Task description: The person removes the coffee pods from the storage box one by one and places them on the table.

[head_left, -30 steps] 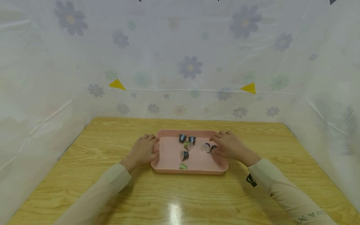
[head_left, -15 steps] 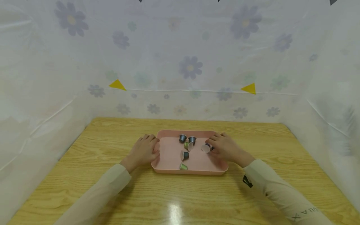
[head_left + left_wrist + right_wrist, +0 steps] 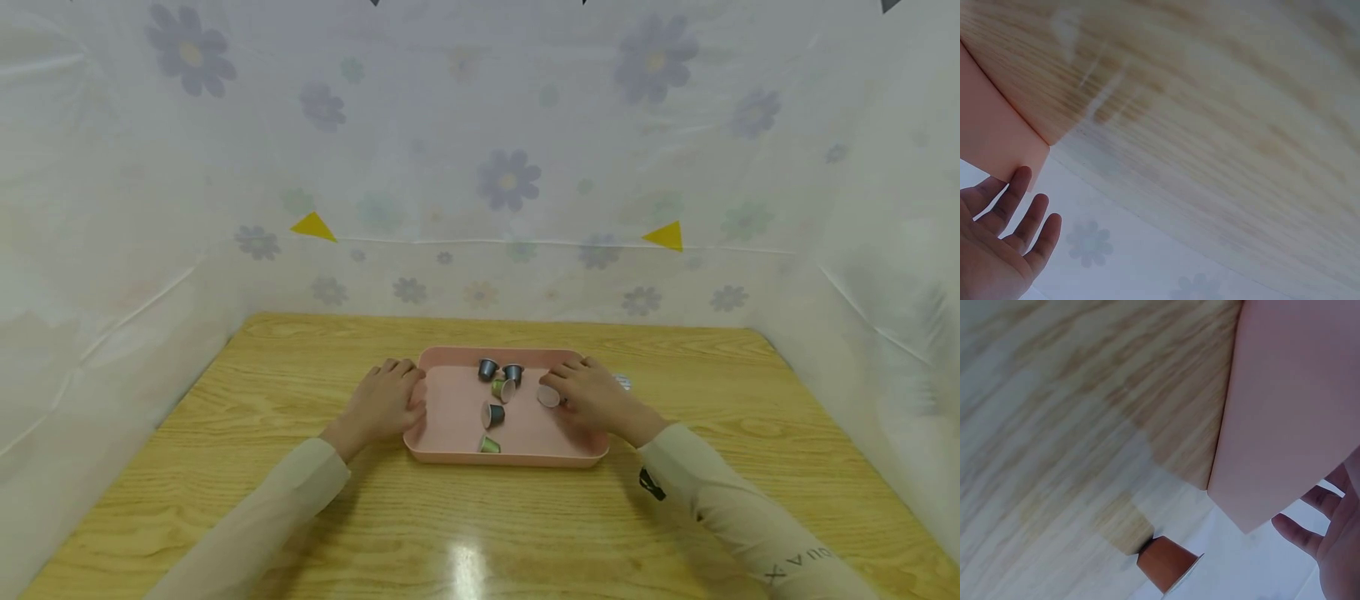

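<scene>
A pink tray lies on the table with several coffee capsules inside. At its left rim is my left hand; in the left wrist view its fingers are spread and fairly straight, one touching the tray's rim. My right hand reaches over the right side, fingertips beside a capsule with a pale lid; a dark bit shows under the thumb, mostly hidden. Left of it lie dark capsules and green capsules.
Outside the tray, an orange-brown capsule stands on the wooden table; only its patterned lid shows behind my right hand in the head view. Flowered white sheeting encloses the back and sides.
My right hand has slid left over the tray, covering the dark capsule at the right and uncovering the capsule on the table behind it. The left hand stays put.
</scene>
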A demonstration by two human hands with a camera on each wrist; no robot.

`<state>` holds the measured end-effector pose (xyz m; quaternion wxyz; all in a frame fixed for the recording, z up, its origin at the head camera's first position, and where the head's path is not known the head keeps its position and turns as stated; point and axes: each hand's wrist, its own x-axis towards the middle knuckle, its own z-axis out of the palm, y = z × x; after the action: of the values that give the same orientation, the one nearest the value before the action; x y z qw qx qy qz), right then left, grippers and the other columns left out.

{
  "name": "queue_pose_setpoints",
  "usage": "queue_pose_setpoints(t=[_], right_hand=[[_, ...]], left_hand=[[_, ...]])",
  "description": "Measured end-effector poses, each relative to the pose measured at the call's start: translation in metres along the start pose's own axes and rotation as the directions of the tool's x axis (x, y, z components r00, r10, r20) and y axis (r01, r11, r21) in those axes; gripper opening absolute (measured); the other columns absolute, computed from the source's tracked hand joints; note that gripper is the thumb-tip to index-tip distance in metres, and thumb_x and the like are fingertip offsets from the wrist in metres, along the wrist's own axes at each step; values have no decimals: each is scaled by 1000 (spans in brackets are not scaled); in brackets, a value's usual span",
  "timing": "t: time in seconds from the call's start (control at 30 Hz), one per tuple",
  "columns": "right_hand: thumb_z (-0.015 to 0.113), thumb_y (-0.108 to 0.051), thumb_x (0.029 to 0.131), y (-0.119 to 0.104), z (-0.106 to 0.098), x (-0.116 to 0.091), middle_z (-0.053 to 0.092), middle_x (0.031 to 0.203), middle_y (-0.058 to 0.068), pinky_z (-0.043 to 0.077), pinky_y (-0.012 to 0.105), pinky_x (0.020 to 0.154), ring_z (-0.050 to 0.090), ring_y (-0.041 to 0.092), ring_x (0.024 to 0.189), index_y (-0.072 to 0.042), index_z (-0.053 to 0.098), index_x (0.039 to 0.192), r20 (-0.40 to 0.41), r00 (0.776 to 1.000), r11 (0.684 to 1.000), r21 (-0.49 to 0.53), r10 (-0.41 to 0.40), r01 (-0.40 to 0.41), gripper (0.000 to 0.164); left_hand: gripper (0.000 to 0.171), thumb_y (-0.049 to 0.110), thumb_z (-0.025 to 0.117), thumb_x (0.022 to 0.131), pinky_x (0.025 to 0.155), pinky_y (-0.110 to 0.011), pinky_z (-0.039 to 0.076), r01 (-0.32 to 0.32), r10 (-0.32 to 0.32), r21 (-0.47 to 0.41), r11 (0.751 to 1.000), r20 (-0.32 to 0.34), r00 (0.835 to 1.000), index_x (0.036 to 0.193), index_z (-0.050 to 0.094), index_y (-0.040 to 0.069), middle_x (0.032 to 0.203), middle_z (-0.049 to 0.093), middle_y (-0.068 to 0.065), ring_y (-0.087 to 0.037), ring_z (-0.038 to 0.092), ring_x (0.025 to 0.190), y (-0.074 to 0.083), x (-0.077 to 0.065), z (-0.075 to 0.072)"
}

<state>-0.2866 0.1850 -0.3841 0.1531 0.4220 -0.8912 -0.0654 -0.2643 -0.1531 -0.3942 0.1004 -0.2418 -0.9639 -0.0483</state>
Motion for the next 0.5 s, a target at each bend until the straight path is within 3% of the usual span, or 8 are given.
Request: queue_pose_setpoints(t=[0.23,0.5], right_hand=[[69,-15,76,0,4,1,60,100,0,48,43,82,56,21,96,-14,62,107,-32,999,1000,7,-14,14,32],[70,-16,78,-1,7,3,60,99,0,47,42,85,57,20,95,-18,62,110,-13,1000,1000,-20,-18,17,33]], left_hand=[[41,32,57,83,89,-46,44,-1,1,-7,1000,-2,1000,116,58,7,112,57,-7,-30,50,108,0,0,-1],[41,32,57,83,89,-46,44,0,0,3,1000,-3,1000,115,59,7,112,57,-8,-30,51,108,1,0,0]])
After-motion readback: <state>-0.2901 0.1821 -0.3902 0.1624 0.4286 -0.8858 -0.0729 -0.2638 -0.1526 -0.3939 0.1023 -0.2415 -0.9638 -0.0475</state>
